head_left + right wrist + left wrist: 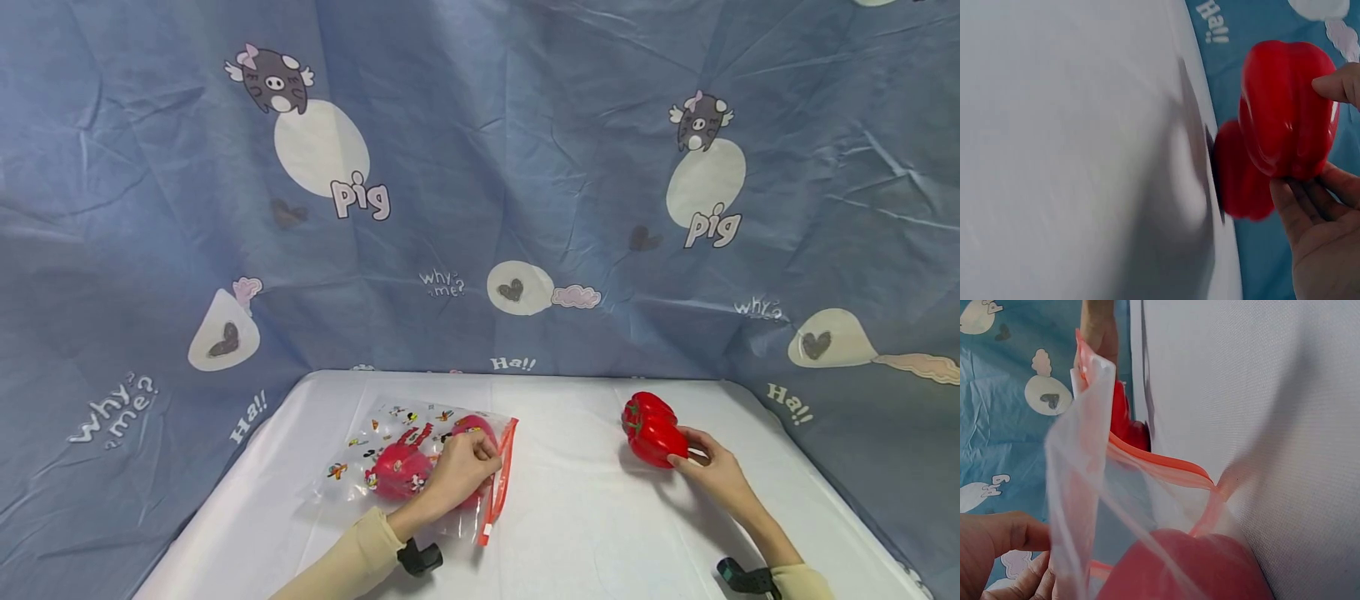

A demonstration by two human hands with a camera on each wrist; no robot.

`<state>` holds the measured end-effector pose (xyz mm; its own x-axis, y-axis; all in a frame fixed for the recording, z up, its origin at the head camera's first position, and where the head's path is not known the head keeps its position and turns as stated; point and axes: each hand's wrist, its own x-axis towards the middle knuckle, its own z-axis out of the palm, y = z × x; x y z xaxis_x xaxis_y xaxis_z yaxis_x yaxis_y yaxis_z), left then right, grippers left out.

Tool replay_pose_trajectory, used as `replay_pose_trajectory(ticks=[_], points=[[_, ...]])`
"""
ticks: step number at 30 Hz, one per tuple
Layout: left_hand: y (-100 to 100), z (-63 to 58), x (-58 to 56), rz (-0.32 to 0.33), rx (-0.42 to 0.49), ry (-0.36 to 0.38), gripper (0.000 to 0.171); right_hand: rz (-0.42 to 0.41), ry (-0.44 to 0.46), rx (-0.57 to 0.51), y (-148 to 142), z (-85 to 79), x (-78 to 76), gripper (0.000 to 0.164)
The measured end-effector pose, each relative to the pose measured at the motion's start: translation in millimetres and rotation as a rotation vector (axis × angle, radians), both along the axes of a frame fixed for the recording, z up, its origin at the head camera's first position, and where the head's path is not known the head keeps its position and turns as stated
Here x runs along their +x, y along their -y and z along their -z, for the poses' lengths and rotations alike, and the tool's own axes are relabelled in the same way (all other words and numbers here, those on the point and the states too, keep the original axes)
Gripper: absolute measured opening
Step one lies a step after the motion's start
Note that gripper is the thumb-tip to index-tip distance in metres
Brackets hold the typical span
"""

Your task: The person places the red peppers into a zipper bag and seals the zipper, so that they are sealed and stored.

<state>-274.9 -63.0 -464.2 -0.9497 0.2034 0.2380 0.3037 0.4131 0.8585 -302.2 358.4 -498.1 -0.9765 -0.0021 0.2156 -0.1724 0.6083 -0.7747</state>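
Observation:
My left hand [463, 468] pinches the upper side of a clear zip bag [1079, 481] near its orange-red zip strip [507, 467]. Cartoon prints cover the bag, and its mouth gapes in the left wrist view. Inside it lie red bell peppers [401, 471], one toward the closed end and another [1185, 569] by the mouth. At the right, my right hand [712, 473] grips a red bell pepper [1288, 109] between thumb and fingers, lifted off the table. Another red bell pepper [1238, 175] rests on the table just behind it.
A white cloth covers the table [570, 500], with rounded far corners. Behind and around it hangs a blue printed curtain [480, 208]. Bare white tabletop lies between the bag and the two peppers at the right.

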Motion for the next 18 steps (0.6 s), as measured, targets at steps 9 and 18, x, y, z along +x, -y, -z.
replay_pose_trajectory(ticks=[9,18], points=[[1.7,-0.3,1.1,-0.001,0.008,0.005,0.008,-0.085,-0.026,-0.040,36.4,-3.8,2.3,0.061],[1.9,-2.1,1.6,0.017,0.038,0.029,0.006,-0.137,-0.068,-0.081,59.9,-3.8,3.8,0.058]])
